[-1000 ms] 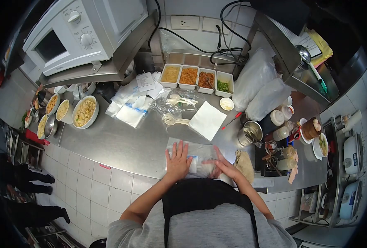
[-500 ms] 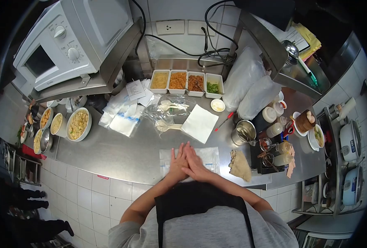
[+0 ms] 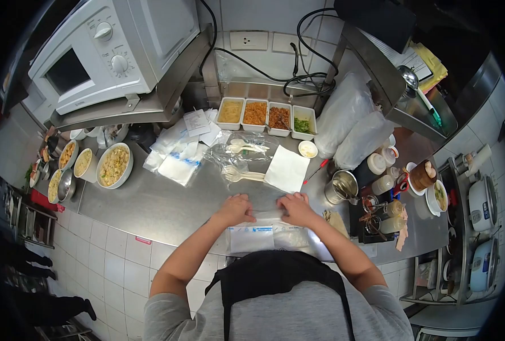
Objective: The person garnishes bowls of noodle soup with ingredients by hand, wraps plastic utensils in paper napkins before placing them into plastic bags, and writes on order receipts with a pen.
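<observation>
A clear plastic bag (image 3: 298, 238) with a white, blue-printed piece (image 3: 251, 238) inside lies flat at the counter's front edge, just before my body. At its far left corner is my left hand (image 3: 236, 210), fingers curled in on the plastic. My right hand (image 3: 298, 210) holds the far right corner the same way, with fingers bent. Between the hands, the bag's far edge looks drawn up in a fold. Beyond them lie wooden forks (image 3: 244, 175) in clear plastic and a white paper sheet (image 3: 286, 169). A beige cloth (image 3: 336, 223) sits partly behind my right forearm.
Four white food tubs (image 3: 229, 113) line the back. Bowls of food (image 3: 115, 165) stand left, below a microwave (image 3: 93, 57) on a shelf. To the right are a metal cup (image 3: 341, 187), sauce bottles (image 3: 383, 184) and a red-handled tool (image 3: 316, 171). Plastic bags (image 3: 175, 153) lie back left.
My hands were together, one over the other, flat on the bag. Now they are apart at its far corners with fingers curled, and the bag's far edge is folded up. The view has shifted slightly.
</observation>
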`<state>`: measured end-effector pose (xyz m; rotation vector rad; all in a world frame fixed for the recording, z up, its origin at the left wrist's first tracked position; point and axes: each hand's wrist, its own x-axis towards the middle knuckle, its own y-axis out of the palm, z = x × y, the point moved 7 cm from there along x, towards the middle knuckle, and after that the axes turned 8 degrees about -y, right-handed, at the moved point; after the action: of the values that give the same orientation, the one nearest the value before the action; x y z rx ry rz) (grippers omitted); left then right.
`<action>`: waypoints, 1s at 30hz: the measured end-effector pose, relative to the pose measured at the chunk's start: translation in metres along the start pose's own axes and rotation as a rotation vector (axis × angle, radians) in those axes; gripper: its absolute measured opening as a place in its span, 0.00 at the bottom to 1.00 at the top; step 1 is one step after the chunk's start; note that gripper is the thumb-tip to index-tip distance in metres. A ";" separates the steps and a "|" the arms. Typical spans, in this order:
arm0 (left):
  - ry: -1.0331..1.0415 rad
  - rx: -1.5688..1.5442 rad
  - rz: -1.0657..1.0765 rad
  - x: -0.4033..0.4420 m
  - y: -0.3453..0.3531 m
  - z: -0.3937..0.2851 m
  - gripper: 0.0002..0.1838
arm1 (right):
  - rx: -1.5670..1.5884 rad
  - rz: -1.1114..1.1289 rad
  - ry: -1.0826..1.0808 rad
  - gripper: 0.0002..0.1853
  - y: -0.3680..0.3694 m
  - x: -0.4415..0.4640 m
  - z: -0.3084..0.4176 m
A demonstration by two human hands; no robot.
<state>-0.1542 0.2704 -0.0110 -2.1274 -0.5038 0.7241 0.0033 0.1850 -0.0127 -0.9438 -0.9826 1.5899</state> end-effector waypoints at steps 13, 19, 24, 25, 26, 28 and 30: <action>0.416 0.081 -0.676 -0.101 -0.086 -0.035 0.09 | 0.024 -0.658 -0.318 0.04 -0.093 -0.066 0.052; 0.468 -0.164 -0.460 -0.095 0.004 0.020 0.10 | 0.139 -0.484 -0.231 0.04 0.003 -0.080 0.028; 0.164 -0.456 -0.510 -0.086 0.015 0.054 0.08 | 0.418 -0.502 0.009 0.07 0.013 -0.070 0.000; 0.127 -0.463 -0.559 -0.081 0.010 0.054 0.07 | 0.465 -0.501 0.107 0.07 0.011 -0.065 -0.006; 0.091 -0.469 -0.609 -0.076 0.005 0.052 0.06 | 0.477 -0.446 0.158 0.11 0.008 -0.055 -0.008; -0.018 -0.452 -0.684 -0.070 0.004 0.053 0.07 | 0.273 -0.479 0.307 0.12 0.004 -0.042 -0.019; -0.150 -0.401 -0.754 -0.057 0.001 0.060 0.10 | 0.108 -0.464 0.402 0.12 0.003 -0.034 -0.029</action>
<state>-0.2362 0.2716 -0.0243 -1.9968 -1.5298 0.3577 0.0357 0.1560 -0.0225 -0.8424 -0.7544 1.0048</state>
